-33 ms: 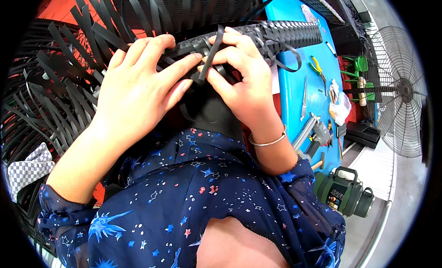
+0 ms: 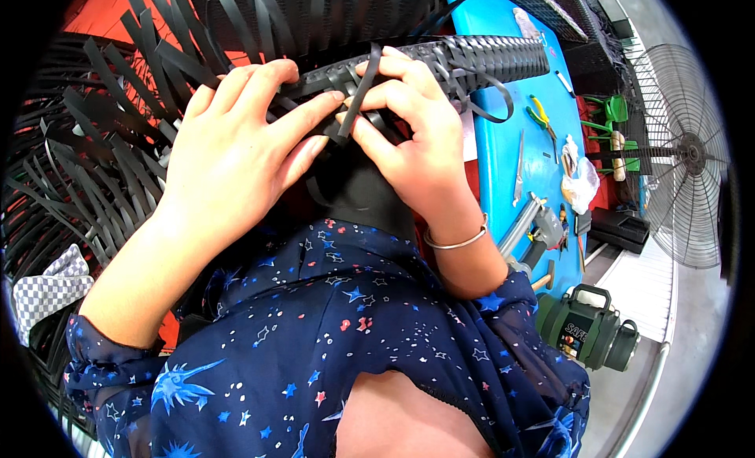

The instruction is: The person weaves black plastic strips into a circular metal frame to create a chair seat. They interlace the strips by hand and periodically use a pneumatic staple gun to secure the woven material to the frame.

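When set against the preceding picture, note next to no change, save perhaps a very slight drift of the right hand and its wrist. Take this, as a judgement, to indicate a steady hold at one point of the weave, with nothing newly finished or let go. Locate the woven black piece at upper centre, running rightward from beneath the fingers and out over the blue worktop. Observe the right hand curled nearly closed, with a narrow black strip crossing at thumb and fingertips, apparently pinched. Compare the left hand, arched over the nearer left part of the weave, index finger and thumb extended with tips parted, index tip just beside the strip; cannot tell of anything held beneath the bent fingers. Note also a looped strip standing out to the right of the right hand, and loose black strips fanned out at left. On the worktop, distinguish a yellow-handled tool and a white plastic bag; beyond, at far right, a large fan.
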`<act>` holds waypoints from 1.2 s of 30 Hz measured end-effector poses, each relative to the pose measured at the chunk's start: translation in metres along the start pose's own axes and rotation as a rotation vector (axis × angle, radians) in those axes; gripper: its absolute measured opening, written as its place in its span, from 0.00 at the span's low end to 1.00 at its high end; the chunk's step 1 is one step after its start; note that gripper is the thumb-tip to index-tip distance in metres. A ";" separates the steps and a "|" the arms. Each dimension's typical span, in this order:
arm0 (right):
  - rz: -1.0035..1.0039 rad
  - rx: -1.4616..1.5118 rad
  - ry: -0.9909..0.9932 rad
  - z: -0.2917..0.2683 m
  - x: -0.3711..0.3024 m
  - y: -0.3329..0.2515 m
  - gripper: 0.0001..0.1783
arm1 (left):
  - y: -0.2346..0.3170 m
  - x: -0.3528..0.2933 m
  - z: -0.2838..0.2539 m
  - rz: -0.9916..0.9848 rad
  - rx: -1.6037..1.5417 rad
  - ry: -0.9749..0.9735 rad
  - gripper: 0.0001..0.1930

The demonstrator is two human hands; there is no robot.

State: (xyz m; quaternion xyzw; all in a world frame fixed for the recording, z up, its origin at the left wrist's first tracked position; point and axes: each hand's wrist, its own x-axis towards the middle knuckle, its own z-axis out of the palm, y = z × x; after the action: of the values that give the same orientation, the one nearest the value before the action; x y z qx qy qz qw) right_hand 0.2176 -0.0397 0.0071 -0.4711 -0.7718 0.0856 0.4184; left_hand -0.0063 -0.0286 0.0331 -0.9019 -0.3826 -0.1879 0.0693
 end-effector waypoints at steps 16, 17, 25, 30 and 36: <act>0.118 -0.284 0.268 -0.080 -0.056 0.002 0.13 | -0.003 0.000 0.000 0.024 0.025 0.007 0.24; 0.163 -0.362 0.264 -0.101 -0.073 0.013 0.12 | -0.003 0.000 0.000 0.029 0.035 0.009 0.24; 1.338 -0.740 0.238 -0.289 -0.290 0.103 0.35 | -0.005 0.003 0.000 0.037 0.069 0.023 0.22; 1.724 -0.415 0.124 -0.291 -0.373 0.126 0.42 | -0.008 0.003 0.002 0.036 0.056 0.010 0.21; 1.795 -0.085 0.363 -0.266 -0.369 0.149 0.33 | -0.012 0.002 0.007 0.058 0.027 0.033 0.22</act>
State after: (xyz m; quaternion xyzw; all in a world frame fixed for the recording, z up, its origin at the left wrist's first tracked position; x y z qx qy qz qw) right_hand 0.5845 -0.3241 -0.1108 -0.9152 -0.0410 0.2748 0.2919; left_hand -0.0116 -0.0168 0.0274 -0.9085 -0.3575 -0.1955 0.0932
